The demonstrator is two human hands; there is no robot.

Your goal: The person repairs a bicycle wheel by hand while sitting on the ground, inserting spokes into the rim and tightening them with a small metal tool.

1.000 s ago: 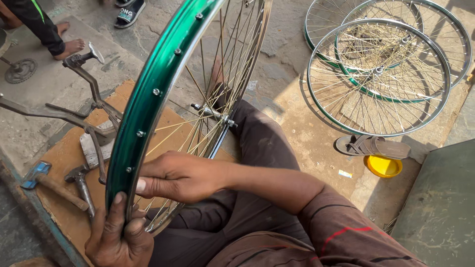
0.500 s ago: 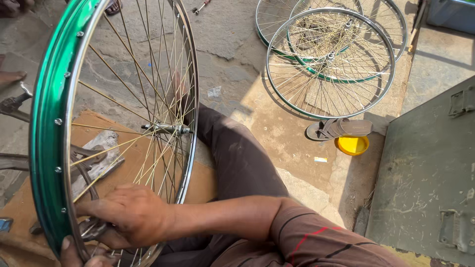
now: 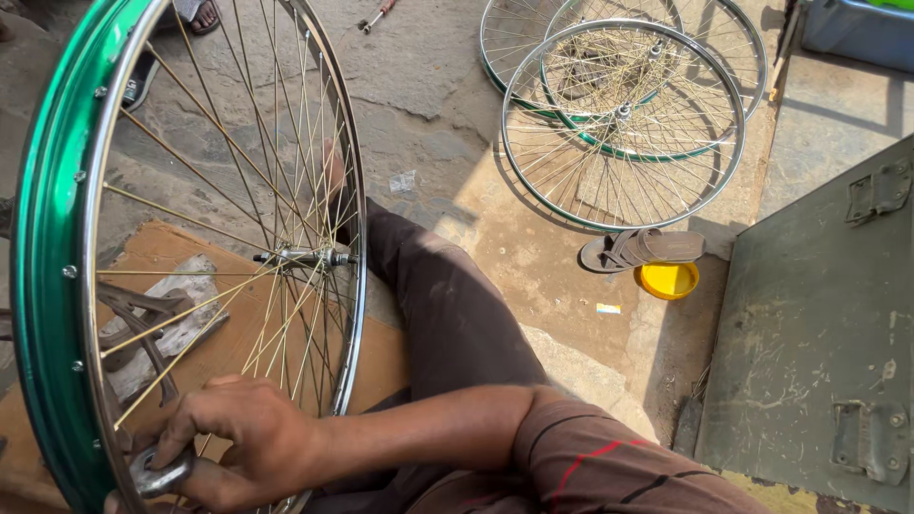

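From the head camera, looking down over the seated person's lap, a green-rimmed bicycle wheel (image 3: 48, 247) stands upright on a sheet of cardboard (image 3: 181, 247), its hub (image 3: 305, 257) level with the knee in brown trousers (image 3: 457, 314); the right hand (image 3: 238, 447) is clamped on a small metal tool (image 3: 157, 471) pressed to the rim's lower edge where the spokes meet it; the left hand I cannot make out, bar perhaps a fingertip at the bottom edge, so whether it grips anything I cannot tell; it looks to me like spoke tightening, and the next turn would want the rim held steady and a small, measured twist; beyond lie finished wheels (image 3: 624, 124) on the concrete, a sandal (image 3: 643, 249) over a yellow lid (image 3: 666, 279), a green metal box (image 3: 819, 343) at the right
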